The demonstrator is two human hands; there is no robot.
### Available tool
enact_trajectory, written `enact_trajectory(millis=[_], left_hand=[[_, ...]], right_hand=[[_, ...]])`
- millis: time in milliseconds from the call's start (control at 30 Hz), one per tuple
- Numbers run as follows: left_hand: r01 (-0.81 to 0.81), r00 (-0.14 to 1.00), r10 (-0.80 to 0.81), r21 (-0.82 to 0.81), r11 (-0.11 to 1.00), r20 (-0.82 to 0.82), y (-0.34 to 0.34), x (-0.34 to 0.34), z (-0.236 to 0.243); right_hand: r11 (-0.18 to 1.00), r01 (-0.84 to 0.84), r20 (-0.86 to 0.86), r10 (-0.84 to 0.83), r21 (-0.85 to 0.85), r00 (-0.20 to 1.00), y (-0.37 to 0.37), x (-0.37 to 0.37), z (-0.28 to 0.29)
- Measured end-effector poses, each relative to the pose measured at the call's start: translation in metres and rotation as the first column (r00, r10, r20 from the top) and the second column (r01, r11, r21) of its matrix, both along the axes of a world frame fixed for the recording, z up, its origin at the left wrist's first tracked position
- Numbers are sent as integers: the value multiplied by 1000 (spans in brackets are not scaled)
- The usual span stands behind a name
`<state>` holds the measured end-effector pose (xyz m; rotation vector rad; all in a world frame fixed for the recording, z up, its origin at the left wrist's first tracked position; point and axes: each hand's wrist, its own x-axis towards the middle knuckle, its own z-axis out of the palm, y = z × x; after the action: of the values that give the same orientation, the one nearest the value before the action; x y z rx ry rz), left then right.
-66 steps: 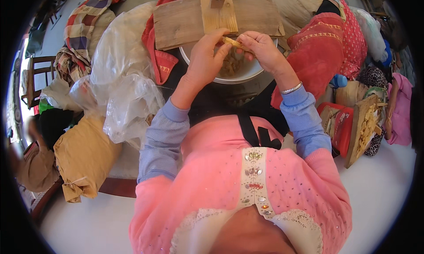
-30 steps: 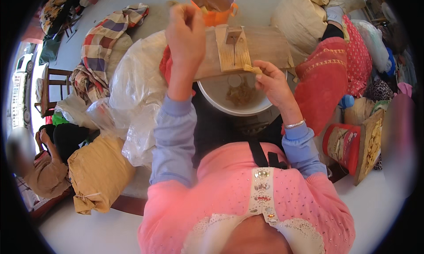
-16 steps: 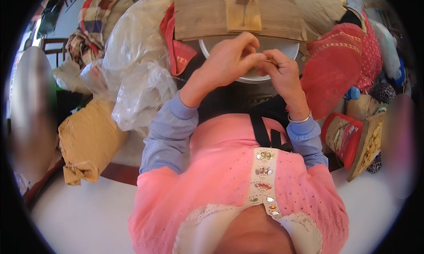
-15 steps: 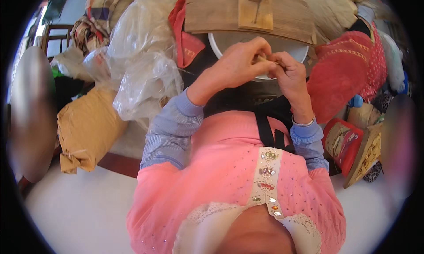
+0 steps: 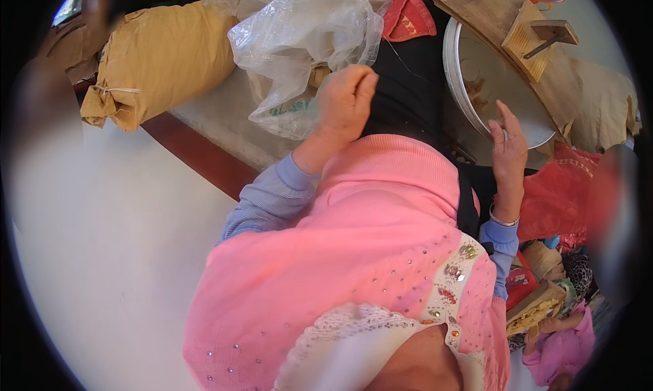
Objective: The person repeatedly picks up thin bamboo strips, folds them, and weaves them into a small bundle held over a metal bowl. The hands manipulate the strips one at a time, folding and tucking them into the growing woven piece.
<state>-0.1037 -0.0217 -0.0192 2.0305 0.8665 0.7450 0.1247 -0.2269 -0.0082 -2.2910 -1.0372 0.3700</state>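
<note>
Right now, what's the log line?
left hand: curled, near plastic bag | right hand: open, near basin | wooden board: partly over basin

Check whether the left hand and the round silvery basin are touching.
Apart. The head view shows a wide stretch of black trouser leg between the left hand and the near rim of the round silvery basin.
</note>
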Motion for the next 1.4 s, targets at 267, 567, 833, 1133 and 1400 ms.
enact_trajectory(millis=[267, 567, 833, 1133, 1400], left_hand=[[-394, 789, 322, -27, 919, -523, 114, -128, -182], [340, 539, 59, 280, 898, -841, 127, -100, -228], [-18, 841, 121, 196, 980, -527, 78, -97, -161], [241, 780, -149, 72, 968, -608, -1, -85, -10], [574, 764, -623, -264, 775, -169, -26, 11, 105]], right_hand=[[997, -69, 18, 69, -43, 997, 3, -11, -21], [997, -72, 178, 78, -42, 981, 6, -16, -16], [991, -123, 226, 130, -46, 965, -1, -11, -15], [984, -147, 303, 170, -96, 938, -11, -12, -8], [860, -136, -366, 346, 492, 864, 9, -45, 60]])
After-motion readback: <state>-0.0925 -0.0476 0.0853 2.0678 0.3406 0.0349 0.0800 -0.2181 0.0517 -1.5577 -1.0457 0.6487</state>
